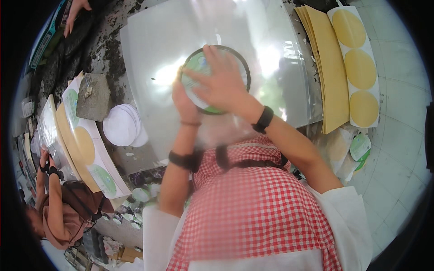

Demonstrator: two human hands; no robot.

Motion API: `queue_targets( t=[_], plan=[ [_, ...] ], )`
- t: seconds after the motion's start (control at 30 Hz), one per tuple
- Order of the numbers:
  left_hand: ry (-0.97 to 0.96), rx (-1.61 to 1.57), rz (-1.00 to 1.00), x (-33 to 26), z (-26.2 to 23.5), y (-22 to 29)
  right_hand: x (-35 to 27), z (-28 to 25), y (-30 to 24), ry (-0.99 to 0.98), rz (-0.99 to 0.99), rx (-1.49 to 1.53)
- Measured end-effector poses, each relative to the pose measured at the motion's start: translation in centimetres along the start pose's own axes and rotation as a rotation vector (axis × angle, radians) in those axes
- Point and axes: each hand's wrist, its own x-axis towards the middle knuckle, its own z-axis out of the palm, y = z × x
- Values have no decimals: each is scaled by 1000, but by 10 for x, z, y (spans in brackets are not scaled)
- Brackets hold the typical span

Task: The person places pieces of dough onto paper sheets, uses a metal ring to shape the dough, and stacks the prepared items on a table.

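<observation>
While the round green-and-white disc (199,67) is lying straight ahead on the clear sheet (149,49) covering the tabletop, both hands are meeting on it: right hand (221,83) pressing flat with fingers spread, left hand (184,101) gripping its near-left rim.

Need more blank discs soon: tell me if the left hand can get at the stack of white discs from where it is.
Probably yes. The left hand grips the round green-labelled lid, and the white discs lie just to its left with bare sheet between.

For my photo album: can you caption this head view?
Both hands, right hand and left hand, press a round green-and-white lid onto a glossy white sheet.
</observation>
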Motion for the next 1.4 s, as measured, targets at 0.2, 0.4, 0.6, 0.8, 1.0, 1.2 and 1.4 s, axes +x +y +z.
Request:
queue_targets(
  t=[0.2, 0.4, 0.6, 0.8, 1.0, 1.2, 1.4],
  plan=[
    [87, 217, 192, -2, 4, 2, -44, -19, -12, -372, -268, 164],
    [-453, 1327, 684, -32, 45, 61, -6, -70, 62, -276, 469, 102],
    [-650, 1512, 369, -29, 46, 58, -14, -71, 29, -149, 66, -139],
    [-636, 670, 762, -37, 127, 118, -112, -139, 143, -209, 709, -197],
    [-973, 1445, 574, -2, -30, 76, -134, -98, 123, 157, 677, -6],
    [-1729, 1191, -580, -92, -165, 116, -108, -70, 66, -76, -17, -96],
    [-845, 1052, 473, -87, -103, 33, -108, -64, 72, -99, -84, -110]
  ],
)
